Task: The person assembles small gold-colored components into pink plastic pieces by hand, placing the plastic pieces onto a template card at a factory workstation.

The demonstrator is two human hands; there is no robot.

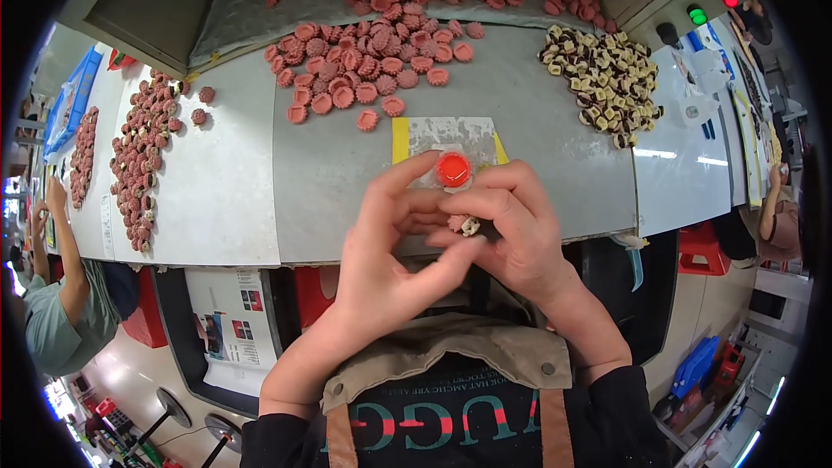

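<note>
Close in front of me, both hands meet around a small pink ridged piece (464,224) with a cream and dark side. My left hand (381,238) curls around it from the left, thumb and middle fingers at the piece, index raised. From the other side my right hand (520,238) is closed on it with bent fingers. Just beyond my fingertips is a round container of bright red, shiny matter (453,170), on a whitish smeared board with yellow edges (446,128). My fingers partly hide the held piece.
Pink scalloped cup-shaped pieces (368,56) are heaped at the far middle, spilling off a raised tray. Cream and dark small pieces (602,78) lie at the far right. Joined pink and dark pieces (143,152) form a pile at left. Other people (74,295) sit at both sides.
</note>
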